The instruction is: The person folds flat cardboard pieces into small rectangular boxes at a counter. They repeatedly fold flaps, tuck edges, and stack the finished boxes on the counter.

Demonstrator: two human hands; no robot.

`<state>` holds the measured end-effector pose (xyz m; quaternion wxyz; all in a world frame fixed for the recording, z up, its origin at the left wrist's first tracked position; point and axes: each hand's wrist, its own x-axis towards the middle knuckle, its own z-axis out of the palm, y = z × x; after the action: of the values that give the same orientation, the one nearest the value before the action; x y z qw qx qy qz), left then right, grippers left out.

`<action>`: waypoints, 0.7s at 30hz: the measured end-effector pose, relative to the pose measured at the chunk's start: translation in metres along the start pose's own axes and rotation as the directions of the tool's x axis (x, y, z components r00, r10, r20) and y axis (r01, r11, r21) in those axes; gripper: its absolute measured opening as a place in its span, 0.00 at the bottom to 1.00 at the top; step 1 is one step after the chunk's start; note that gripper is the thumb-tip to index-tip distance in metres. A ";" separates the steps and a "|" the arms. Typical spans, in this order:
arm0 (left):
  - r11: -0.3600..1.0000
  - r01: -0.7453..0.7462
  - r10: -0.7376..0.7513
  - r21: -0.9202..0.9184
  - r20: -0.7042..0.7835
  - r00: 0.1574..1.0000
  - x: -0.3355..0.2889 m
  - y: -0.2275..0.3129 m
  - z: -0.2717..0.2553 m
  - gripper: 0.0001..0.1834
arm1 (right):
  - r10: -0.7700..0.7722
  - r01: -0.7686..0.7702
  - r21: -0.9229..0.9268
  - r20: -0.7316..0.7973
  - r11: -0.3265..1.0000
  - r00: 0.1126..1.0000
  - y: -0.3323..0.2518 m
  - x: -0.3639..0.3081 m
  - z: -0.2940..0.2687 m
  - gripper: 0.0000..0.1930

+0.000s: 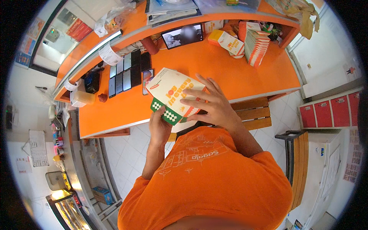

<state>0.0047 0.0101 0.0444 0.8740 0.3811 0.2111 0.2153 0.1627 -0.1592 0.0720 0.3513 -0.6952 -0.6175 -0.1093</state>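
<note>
A cardboard food box, cream with orange lettering and a green checkered panel, is tilted in front of my chest, above the near edge of the orange counter. Closed on its lower green end is my left hand, with the thumb on the checkered panel. My right hand holds the right side, its fingers spread across the printed face. The box's far side and underside are hidden.
Several phones lie at the left of the orange counter. A tablet leans at the back. Similar cartons and a stack of flat-folded ones stand at the back right. A wooden bench is below the counter.
</note>
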 end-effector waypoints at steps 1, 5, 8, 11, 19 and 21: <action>1.000 0.021 -0.021 0.012 -0.022 1.000 0.000 0.000 0.000 0.24 | 0.000 -0.001 0.015 0.019 1.000 1.000 0.002 0.000 0.001 0.30; 0.995 0.101 -0.100 -0.015 0.013 0.995 0.001 0.004 -0.006 0.26 | 0.008 -0.008 0.254 0.002 0.967 1.000 0.007 -0.005 0.017 0.28; 0.986 0.163 -0.160 -0.019 0.114 0.981 0.002 0.003 -0.009 0.27 | -0.030 0.061 0.257 -0.121 0.964 0.992 0.010 -0.010 0.030 0.25; 0.984 0.176 -0.169 -0.029 0.161 0.972 0.000 -0.005 -0.006 0.28 | 0.063 -0.006 0.251 -0.219 0.968 0.974 0.007 -0.012 0.041 0.24; 0.999 0.026 -0.023 -0.019 0.136 0.990 0.000 -0.032 0.001 0.26 | 0.134 -0.107 0.156 -0.180 0.982 0.975 -0.003 -0.008 0.036 0.19; 0.996 -0.048 0.033 0.080 0.188 0.982 0.001 -0.032 -0.002 0.22 | 0.075 -0.047 0.164 -0.166 0.985 0.983 -0.004 -0.010 0.036 0.18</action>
<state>0.0119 -0.0080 0.0187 0.8687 0.4401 0.1292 0.1872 0.1465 -0.1444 0.0418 0.4607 -0.6716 -0.5701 -0.1084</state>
